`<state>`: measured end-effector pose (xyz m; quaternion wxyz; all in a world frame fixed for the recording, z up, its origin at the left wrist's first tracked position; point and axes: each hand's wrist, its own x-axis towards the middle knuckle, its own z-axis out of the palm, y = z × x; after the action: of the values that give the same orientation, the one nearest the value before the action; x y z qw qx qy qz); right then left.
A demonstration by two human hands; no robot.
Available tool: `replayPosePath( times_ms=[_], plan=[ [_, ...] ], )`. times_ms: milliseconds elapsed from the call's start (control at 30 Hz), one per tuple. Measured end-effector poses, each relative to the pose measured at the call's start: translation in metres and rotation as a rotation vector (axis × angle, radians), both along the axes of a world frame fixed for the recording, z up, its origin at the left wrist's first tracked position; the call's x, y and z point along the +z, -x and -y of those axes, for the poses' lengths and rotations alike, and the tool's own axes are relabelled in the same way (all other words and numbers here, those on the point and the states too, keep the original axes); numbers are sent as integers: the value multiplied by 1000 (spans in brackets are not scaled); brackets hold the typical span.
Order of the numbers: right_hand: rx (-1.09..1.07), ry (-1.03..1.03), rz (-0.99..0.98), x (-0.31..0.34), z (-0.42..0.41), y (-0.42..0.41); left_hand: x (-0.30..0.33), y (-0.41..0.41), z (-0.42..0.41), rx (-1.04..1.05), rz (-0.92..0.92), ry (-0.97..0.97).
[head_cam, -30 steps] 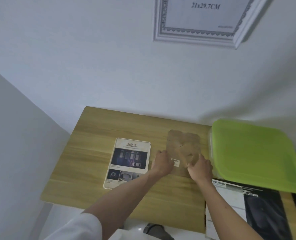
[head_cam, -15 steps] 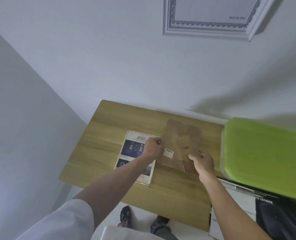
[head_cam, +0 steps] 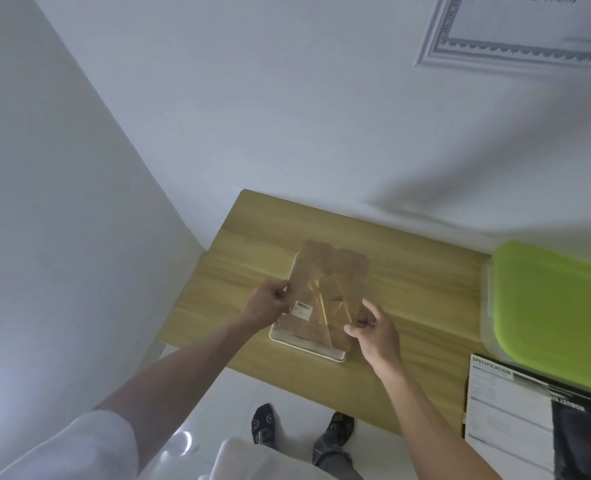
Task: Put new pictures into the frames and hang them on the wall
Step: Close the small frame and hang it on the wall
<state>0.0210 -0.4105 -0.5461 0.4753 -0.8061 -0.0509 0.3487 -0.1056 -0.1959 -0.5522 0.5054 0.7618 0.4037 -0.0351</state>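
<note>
Two hands: both hold one brown backing board [head_cam: 325,292] at frame centre, lifted above the wooden table [head_cam: 408,299].
Left hand [head_cam: 268,301]: fingers curled, pinching the board's left edge beside a small white barcode sticker [head_cam: 302,310]; the sticker's print is too small to read.
Right hand [head_cam: 373,329]: thumb and fingertips pinch the board's lower right corner, the other fingers loosely bent.
Board position: directly over a white-edged picture [head_cam: 307,346] lying flat on the table, covering most of it; whether they touch cannot be told.
Upper right: a white ornate frame [head_cam: 515,36] hangs on the wall, its insert text blurred and cut off.
Right edge: a lime-green lid [head_cam: 557,313] on a clear box.
Lower right: a printed sheet [head_cam: 508,410] headed "SPECIFICATION"; its smaller lines are unreadable.
Bottom: white sleeve [head_cam: 89,445], two dark socks [head_cam: 264,422] on a pale floor.
</note>
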Motion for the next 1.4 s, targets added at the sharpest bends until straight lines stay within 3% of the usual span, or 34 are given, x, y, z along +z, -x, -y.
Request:
replayPosePath(
  times_ms=[533,1000,1100,1300,1400],
  plan=[
    [-7,134,169,-12,-7,33,-14,22,-10,-192,9,-134],
    [270,366,359,-13,-11,34,-23,28,-17,-276,40,-158],
    [384,419,401,-11,-10,28,-23,22,-18,-318,-33,-170],
    [609,697,563,6,-25,19,-4,0,-20,-580,-196,-451],
    [788,717,612,6,-32,0,-1,-16,-23,-745,-275,-647]
  ],
)
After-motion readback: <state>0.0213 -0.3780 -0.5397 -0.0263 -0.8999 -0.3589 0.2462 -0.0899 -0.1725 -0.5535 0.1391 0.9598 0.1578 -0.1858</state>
